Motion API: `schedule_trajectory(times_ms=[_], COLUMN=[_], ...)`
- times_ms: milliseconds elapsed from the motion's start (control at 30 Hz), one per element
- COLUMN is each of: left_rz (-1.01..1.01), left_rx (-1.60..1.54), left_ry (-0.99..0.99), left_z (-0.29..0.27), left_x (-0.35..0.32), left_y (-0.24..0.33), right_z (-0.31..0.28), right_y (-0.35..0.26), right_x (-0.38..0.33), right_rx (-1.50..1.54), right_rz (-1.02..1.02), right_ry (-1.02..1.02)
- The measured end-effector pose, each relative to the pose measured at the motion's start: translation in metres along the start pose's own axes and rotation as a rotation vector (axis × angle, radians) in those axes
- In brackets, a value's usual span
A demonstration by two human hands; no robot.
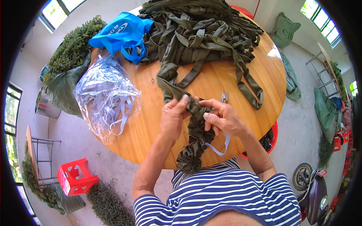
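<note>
Both my hands grip an olive-green fabric tube [193, 141] that is bunched into tight gathers over the near edge of a round wooden table [151, 124]. My left hand [172, 116] pinches the tube's upper part. My right hand [223, 117] holds it from the right side, fingers curled. A white elastic strip [221, 147] loops out below my right hand. The tube runs up into a big pile of olive fabric strips [200, 32] at the far side of the table. Small snips [224, 96] lie just beyond my right hand.
A clear plastic bag of white elastic strips [107, 98] lies at the table's left, a blue bag [122, 34] behind it. A red stool [75, 177] stands on the floor at left, a red basin [270, 139] under the table at right, a scooter [313, 192] at lower right.
</note>
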State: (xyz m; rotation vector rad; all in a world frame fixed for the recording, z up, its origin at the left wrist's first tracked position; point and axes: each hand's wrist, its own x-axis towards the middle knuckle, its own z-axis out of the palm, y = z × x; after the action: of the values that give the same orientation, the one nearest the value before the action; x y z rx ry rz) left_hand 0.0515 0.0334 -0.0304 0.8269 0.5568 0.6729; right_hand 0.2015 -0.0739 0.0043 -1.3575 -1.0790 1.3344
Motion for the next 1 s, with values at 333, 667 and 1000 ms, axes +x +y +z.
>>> schedule_trajectory(times_ms=[333,667,1000], left_rz=[0.072,0.245,0.343], left_rx=[-0.002,-0.094,-0.196], left_ry=[-0.029,0.025,0.056], left_z=[-0.007,-0.015,-0.031], left_x=[0.012,0.016,0.027], left_y=[0.018,0.037,0.046], right_z=[-0.023,-0.010,-0.012], right_y=[0.003,0.002,0.012], right_x=[0.010,-0.015,-0.015], right_rx=[-0.071,-0.100,-0.623], right_rz=[0.096,0.055,-0.224], right_ry=[-0.060,0.050,0.072])
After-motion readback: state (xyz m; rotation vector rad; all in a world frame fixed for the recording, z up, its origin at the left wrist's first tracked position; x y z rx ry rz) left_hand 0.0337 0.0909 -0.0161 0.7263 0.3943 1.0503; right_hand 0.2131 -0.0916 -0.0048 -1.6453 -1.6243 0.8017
